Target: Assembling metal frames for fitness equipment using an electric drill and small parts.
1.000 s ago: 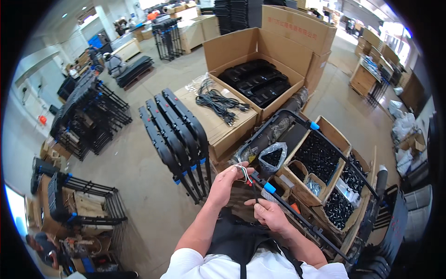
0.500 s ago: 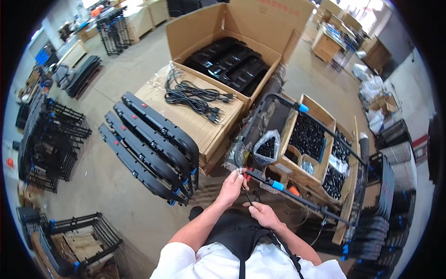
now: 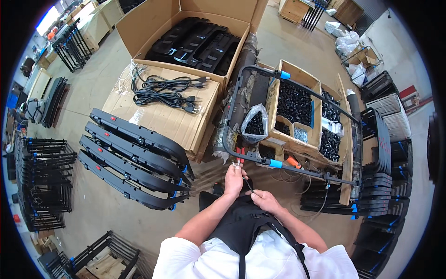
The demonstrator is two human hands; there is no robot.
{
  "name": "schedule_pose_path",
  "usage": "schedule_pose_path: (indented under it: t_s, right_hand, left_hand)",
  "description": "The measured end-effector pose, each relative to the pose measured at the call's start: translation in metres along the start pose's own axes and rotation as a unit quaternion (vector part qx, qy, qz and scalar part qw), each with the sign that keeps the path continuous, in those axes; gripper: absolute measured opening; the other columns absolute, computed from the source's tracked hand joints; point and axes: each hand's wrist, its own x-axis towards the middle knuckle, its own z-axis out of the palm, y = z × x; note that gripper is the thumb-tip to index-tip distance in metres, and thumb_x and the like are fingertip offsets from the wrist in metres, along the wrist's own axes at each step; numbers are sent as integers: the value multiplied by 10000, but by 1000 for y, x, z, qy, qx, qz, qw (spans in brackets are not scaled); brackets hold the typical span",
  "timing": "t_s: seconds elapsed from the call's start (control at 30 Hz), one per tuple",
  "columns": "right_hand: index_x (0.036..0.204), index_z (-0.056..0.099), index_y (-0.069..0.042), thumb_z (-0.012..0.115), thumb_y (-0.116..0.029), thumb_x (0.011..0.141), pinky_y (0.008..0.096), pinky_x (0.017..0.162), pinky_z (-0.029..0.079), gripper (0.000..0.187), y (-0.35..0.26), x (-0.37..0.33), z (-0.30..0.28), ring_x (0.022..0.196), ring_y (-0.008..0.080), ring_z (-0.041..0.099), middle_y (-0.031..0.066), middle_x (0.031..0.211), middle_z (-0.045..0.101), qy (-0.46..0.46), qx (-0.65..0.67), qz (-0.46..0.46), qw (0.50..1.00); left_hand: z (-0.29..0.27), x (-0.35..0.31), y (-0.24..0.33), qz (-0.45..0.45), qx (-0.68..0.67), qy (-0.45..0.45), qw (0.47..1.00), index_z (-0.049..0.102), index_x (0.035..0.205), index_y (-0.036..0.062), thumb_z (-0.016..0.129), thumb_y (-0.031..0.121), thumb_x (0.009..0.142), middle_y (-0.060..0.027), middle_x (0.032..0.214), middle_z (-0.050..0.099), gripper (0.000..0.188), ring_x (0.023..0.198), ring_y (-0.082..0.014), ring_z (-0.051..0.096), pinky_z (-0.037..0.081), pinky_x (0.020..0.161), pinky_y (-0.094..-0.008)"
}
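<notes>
In front of my body, a thin black cable (image 3: pixel 249 183) runs between my two hands. My left hand (image 3: pixel 233 181) is closed around its upper end, and small pale tips, perhaps bare wires or terminals, stick out above the fingers. Lower and to the right, my right hand (image 3: pixel 265 202) pinches the same cable. Just past my left fingertips is the lower bar of a black tubular frame (image 3: pixel 297 170) with blue sleeves, lying across the bench. A red-handled tool (image 3: pixel 240 153) sits by that bar; its kind is hard to make out.
A wooden parts box (image 3: pixel 274 132) full of small black pieces stands inside the frame, beside a plastic bag (image 3: pixel 254 125). Coiled power cords (image 3: pixel 165 93) lie on a carton (image 3: pixel 123 104). Several curved black panels (image 3: pixel 134 160) hang at left. An open carton (image 3: pixel 239 46) holds black mouldings.
The whole view has shifted, so the bench and cartons appear farther left and higher. Both hands stay on the cable, close together, and their grip looks much the same.
</notes>
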Motion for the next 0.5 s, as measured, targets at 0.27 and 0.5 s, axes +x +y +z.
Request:
schedule_pose_path:
  t_s: [0.27, 0.5]
  right_hand:
    - [1317, 726, -77, 541, -301, 1086, 342, 721, 512, 372, 1, 3, -9, 721, 142, 567, 31, 758, 598, -2, -7, -1, 1000]
    - [1351, 715, -82, 546, -304, 1110, 315, 648, 449, 369, 8, 8, -16, 690, 100, 508, -31, 727, 522, -15, -5, -25, 1000]
  left_hand:
    - [10, 5, 9, 35, 73, -21, 997, 615, 1176, 4, 435, 214, 1151, -49, 806, 636, 277, 670, -152, 635, 524, 655, -331]
    - [-11, 23, 14, 35, 162, -100, 981, 650, 1103, -6, 482, 233, 1114, -84, 780, 633, 293, 715, -190, 651, 528, 685, -397]
